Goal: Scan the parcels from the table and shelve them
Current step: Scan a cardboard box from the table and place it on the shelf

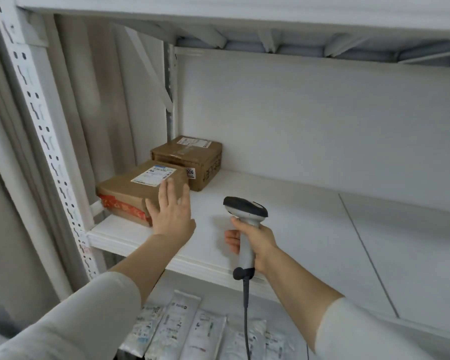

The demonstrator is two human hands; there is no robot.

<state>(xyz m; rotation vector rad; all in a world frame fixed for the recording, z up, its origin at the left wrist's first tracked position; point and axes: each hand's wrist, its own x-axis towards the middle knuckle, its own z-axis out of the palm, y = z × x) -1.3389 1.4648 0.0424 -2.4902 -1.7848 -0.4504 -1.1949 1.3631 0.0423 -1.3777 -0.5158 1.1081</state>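
Two brown cardboard parcels lie at the left end of the white shelf (283,209). The near parcel (130,189) has red tape on its front and a white label on top. Behind it stands the far parcel (190,158), also labelled. My left hand (170,210) is flat with straight fingers against the near parcel's right side. My right hand (255,240) grips the handle of a white and black barcode scanner (244,211), held upright over the shelf's front edge, its cable hanging down.
A perforated white upright (44,141) frames the shelf on the left. Another shelf board (244,14) runs overhead. Below, several white plastic mailer bags (192,331) stand in a row on the lower shelf. A seam (369,255) splits the shelf board on the right.
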